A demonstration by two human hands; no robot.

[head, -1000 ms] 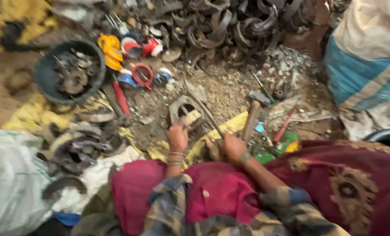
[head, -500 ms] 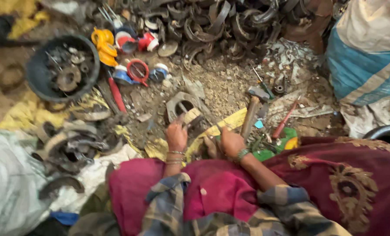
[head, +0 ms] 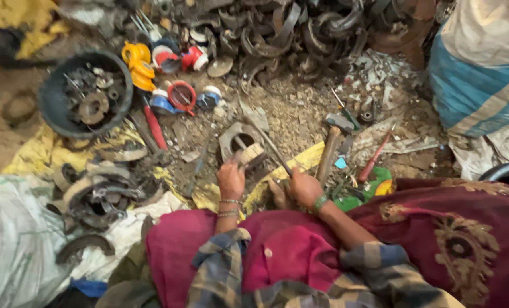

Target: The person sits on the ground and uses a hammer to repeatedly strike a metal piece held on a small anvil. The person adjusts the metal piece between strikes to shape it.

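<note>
Gripped in the right hand [head: 303, 188], a thin metal rod [head: 274, 151] slants up toward a curved metal part [head: 238, 138] lying on the gravel. Left hand [head: 230, 179] holds a small pale block [head: 251, 154] against that part (fingers closed on it). Nearby: hammer [head: 330, 149], black bowl [head: 54, 97] of scrap, red screwdriver [head: 155, 125].
</note>
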